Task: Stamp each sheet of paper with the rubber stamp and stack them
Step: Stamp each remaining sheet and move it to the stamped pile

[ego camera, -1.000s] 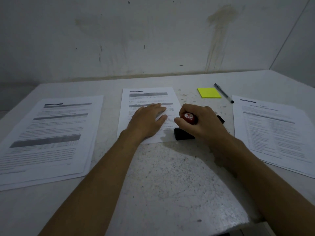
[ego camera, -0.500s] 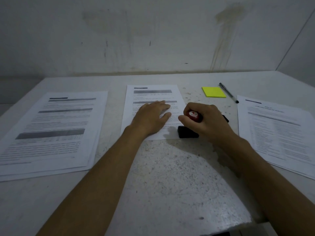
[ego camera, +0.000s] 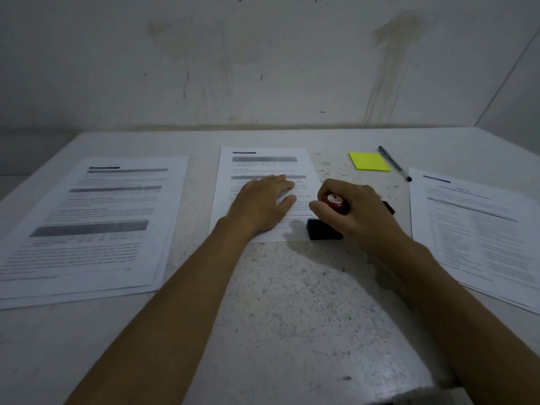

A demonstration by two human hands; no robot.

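A single printed sheet (ego camera: 264, 162) lies in the middle of the table. My left hand (ego camera: 263, 206) rests flat on it with fingers straight. My right hand (ego camera: 355, 210) grips the red knob of the rubber stamp (ego camera: 334, 203), marked TOP. The stamp's black base (ego camera: 321, 230) sits at the sheet's lower right corner. A stack of printed sheets (ego camera: 90, 220) lies to the left. Another stack of sheets (ego camera: 479, 229) lies to the right.
A yellow sticky-note pad (ego camera: 368, 161) and a black pen (ego camera: 394, 162) lie behind my right hand. A stained wall stands close behind the speckled white table (ego camera: 292, 302). The table's near right edge drops off at the bottom.
Both hands and the stamp stay where they were on the sheet. Only the camera view has shifted slightly.
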